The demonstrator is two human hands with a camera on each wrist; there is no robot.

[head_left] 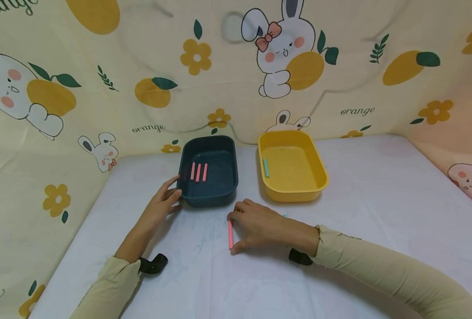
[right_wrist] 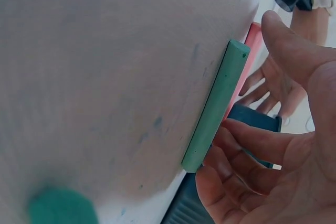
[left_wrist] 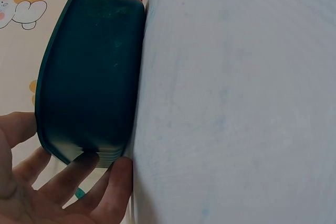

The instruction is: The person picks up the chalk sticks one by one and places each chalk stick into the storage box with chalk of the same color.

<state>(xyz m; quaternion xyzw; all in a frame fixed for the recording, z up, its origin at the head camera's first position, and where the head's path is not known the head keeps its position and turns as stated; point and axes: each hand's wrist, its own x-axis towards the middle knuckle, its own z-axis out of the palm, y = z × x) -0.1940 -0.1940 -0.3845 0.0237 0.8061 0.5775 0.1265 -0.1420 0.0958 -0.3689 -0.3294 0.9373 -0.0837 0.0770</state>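
Observation:
My right hand [head_left: 259, 223] pinches a pink chalk stick [head_left: 230, 235] end to end, with the thumb at its near end and fingers at its far end. In the right wrist view, a green chalk stick [right_wrist: 216, 107] lies on the table beside the pink one; the hand hides it in the head view. My left hand [head_left: 160, 208] rests against the left side of a dark blue-green basin [head_left: 209, 201], its fingers [left_wrist: 73, 174] spread on the outer wall. Three pink chalk sticks [head_left: 198, 173] lie in that basin.
A yellow basin [head_left: 295, 196] stands right of the dark one, with a green chalk stick [head_left: 266, 168] inside. A blurred green piece [right_wrist: 63, 206] lies on the white-covered table [head_left: 204, 283]. Behind rises a printed cloth [head_left: 204, 93] with rabbits and oranges.

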